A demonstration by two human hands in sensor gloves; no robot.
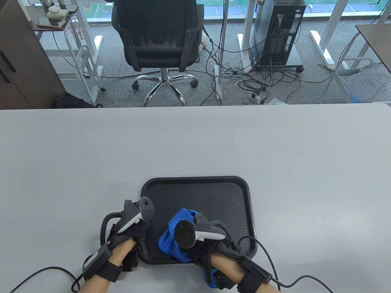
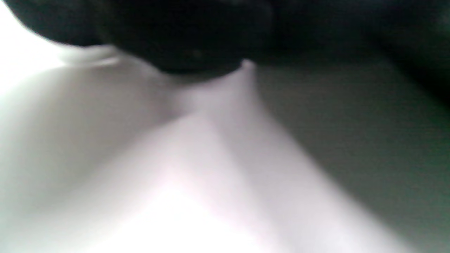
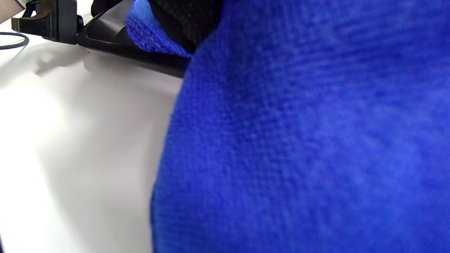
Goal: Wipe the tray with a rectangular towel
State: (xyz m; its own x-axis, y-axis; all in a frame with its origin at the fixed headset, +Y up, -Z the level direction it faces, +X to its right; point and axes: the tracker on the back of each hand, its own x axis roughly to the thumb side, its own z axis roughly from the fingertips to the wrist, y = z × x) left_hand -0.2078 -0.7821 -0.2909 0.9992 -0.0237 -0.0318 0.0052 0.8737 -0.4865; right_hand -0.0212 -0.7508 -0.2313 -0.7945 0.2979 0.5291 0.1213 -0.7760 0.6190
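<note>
An office: swivel chair [image 1: 158, 39], desktop tower [image 1: 282, 33], tangled floor cables [image 1: 244, 79].

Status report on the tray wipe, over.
Right hand presses the blue towel on the tray, near-left part. Left hand at tray's left edge, grip unclear. Nothing else on tray.

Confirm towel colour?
Blue. The towel shows best in the right wrist view, filling most of it; the table view shows it bunched on the dark tray.
</note>
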